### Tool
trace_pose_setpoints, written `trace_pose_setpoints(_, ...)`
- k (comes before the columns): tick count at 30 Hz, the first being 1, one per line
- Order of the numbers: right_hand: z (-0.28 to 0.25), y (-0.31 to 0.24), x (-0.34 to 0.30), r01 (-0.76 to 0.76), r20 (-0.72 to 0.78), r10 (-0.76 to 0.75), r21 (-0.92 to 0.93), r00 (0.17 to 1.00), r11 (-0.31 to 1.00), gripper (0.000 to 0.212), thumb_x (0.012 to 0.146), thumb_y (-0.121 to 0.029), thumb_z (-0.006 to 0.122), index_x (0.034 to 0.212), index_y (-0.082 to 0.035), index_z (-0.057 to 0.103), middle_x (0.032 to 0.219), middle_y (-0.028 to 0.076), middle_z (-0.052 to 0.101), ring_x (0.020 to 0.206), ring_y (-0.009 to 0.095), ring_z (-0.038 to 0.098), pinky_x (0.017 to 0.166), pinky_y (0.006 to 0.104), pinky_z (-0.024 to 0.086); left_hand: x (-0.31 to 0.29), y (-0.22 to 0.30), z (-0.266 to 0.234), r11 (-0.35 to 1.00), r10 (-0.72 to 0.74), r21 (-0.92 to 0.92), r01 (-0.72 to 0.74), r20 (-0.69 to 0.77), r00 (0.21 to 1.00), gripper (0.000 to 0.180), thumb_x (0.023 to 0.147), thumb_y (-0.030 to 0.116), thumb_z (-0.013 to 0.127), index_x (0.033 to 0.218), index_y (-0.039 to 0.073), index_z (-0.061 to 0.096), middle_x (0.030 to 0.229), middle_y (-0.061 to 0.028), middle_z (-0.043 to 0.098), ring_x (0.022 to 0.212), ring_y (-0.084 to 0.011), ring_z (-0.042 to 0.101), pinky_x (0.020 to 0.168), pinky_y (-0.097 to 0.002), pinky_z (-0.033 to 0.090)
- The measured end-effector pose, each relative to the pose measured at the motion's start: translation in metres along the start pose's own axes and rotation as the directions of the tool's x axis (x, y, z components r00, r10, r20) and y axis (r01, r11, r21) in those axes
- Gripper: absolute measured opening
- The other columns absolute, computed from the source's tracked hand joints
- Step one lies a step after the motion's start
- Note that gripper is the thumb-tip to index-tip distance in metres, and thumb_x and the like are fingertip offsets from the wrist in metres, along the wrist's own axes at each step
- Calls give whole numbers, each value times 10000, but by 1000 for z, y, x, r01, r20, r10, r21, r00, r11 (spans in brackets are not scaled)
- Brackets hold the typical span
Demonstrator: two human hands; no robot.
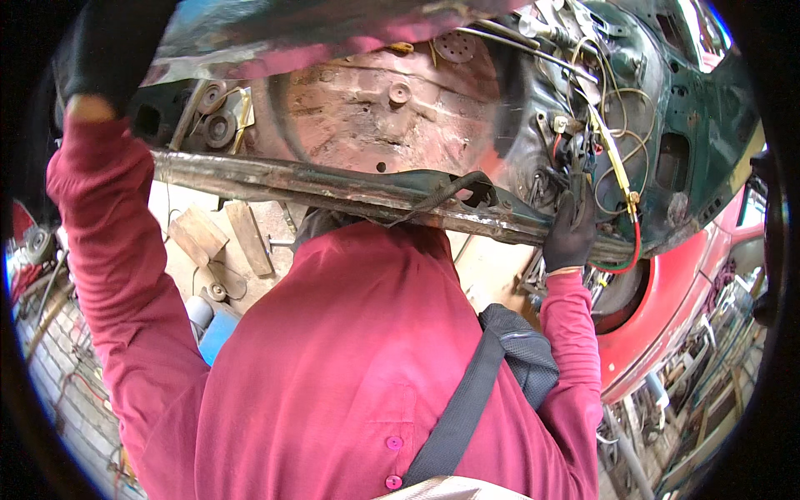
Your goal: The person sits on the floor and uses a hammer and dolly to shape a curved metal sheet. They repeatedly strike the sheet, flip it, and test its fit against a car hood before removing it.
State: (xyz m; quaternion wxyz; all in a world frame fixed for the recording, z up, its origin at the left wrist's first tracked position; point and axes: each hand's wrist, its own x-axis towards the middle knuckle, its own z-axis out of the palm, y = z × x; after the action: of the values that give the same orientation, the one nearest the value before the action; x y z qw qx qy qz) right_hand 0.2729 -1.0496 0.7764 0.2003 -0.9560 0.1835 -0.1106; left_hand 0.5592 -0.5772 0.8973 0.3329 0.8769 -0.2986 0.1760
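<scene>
My left hand [117,50], in a black glove, is raised at the upper left beside a glossy curved car panel [333,33] that reflects the pink sleeve. Its fingers blend into the dark edge, so their grip is hidden. My right hand [573,225], in a dark glove, rests over the right end of the worn metal sill [333,187] of an open car compartment. Its fingers stretch forward toward a cluster of small hand tools [567,142]; I make out nothing held in them. Beside them runs a yellow rod-like piece [612,154] joined to a red hose [637,237].
Beyond the sill lies a bare, rusty compartment floor [350,117]. Thin wires [642,125] loop along the dark green inner wall. Wood blocks [200,233] lie on the ground left of my body. A red car fender [667,292] and scattered metal parts [667,400] are at the right.
</scene>
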Motion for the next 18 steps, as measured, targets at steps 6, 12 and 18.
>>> trace_pose_setpoints(6,13,48,1,520,225,-491,-583,841,624,488,1056,-138,601,1506,14,489,1502,294,529,1352,455,563,1118,483,485,-97,27,-119,962,-182,132,239,-341,922,247,929,241,784,1068,41,750,991,-114,756,876,-228,727,815,-385,570)
trace_pose_setpoints(12,8,39,7,229,121,-229,12,966,973,593,1103,-331,562,1582,-10,426,1541,291,517,1395,451,530,1171,485,409,-230,118,-205,836,-252,193,513,-696,672,311,961,282,769,1154,38,755,1066,-108,779,946,-225,753,864,-386,588)
trace_pose_setpoints(18,3,35,3,393,97,-397,54,913,918,595,1118,-377,529,1560,17,464,1514,286,558,1407,430,528,1167,470,402,-404,222,-220,728,-400,-172,663,-893,208,319,994,226,756,1208,-10,754,1110,-85,788,978,-175,755,886,-343,598)
